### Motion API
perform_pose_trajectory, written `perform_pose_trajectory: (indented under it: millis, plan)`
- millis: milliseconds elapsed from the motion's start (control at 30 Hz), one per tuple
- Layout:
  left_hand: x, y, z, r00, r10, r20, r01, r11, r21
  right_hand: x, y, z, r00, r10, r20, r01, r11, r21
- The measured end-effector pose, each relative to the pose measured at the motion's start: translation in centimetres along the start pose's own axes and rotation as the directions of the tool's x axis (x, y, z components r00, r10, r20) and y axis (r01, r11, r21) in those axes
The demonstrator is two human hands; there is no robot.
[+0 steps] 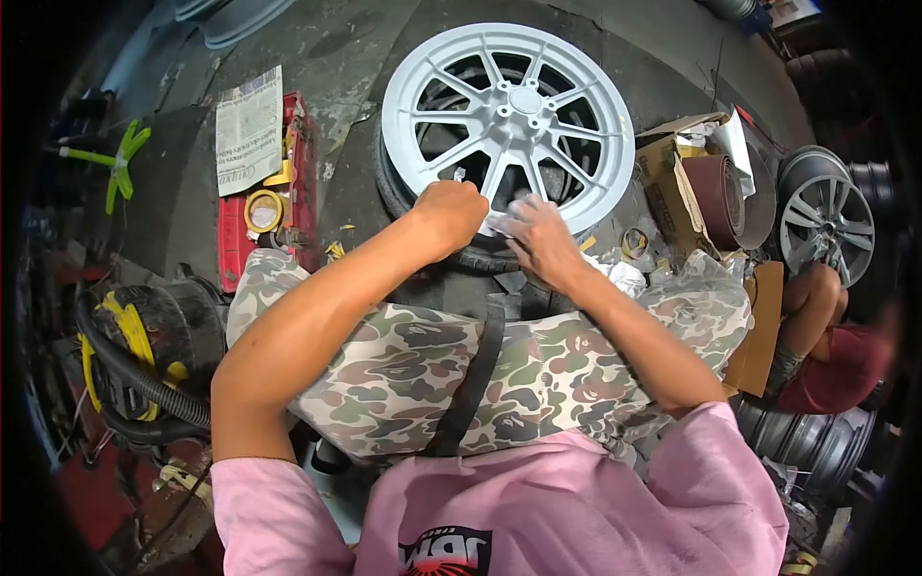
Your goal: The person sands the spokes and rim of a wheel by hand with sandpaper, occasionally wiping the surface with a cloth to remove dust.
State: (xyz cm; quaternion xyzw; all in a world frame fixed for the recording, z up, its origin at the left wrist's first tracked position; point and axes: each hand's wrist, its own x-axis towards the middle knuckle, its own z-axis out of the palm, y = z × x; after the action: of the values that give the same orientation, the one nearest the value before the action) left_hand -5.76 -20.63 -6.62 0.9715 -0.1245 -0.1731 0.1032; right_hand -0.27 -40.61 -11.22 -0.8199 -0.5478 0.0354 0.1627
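A light grey multi-spoke wheel rim (465, 155) lies face up on a black tyre (392, 184) in front of me. My left hand (451, 213) is at the rim's near edge, left of centre, its fingers curled closed; a small pale piece shows just above it, and what the fingers hold is too small to name. My right hand (540, 240) reaches to the near edge beside it, fingers partly spread and slightly blurred. Something whitish lies between the two hands at the edge.
At left, a newspaper (250, 130) covers part of a red toolbox (305, 192) with a tape roll (263, 210). A black vacuum (173, 331) stands lower left. At right are a cardboard box (667, 182), a sandpaper roll (713, 197), another wheel (802, 230) and a person (836, 370).
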Motion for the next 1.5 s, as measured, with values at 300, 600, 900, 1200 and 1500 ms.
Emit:
perform_pose_trajectory:
  millis: [300, 600, 900, 1200, 1500]
  plan:
    - [0.2, 0.8, -1.4, 0.995, -0.012, 0.098, 0.012, 1.0, 0.001, 1.0, 0.7, 0.1, 0.998, 0.033, 0.048, -0.035, 0.998, 0.052]
    - [0.6, 0.2, -0.9, 0.998, 0.001, 0.055, 0.001, 0.999, -0.042, 0.6, 5.1, -3.2, 0.976, -0.093, 0.198, 0.101, 0.994, -0.03]
    - [1.8, -0.3, -3.0, 0.966, -0.02, 0.258, 0.031, 0.999, -0.039, 2.7, 6.3, -7.3, 0.962, 0.216, 0.165, -0.272, 0.785, 0.556]
    - [1.8, 5.3, 0.0, 0.982, 0.048, 0.185, -0.08, 0.982, 0.169, -3.6, 13.0, -15.4, 0.928, 0.373, -0.025, -0.355, 0.899, 0.257]
    - [5.3, 10.6, 1.1, 0.989, -0.109, 0.097, 0.103, 0.993, 0.064, -2.9, 8.3, -18.8, 0.947, 0.225, -0.23, -0.155, 0.946, 0.285]
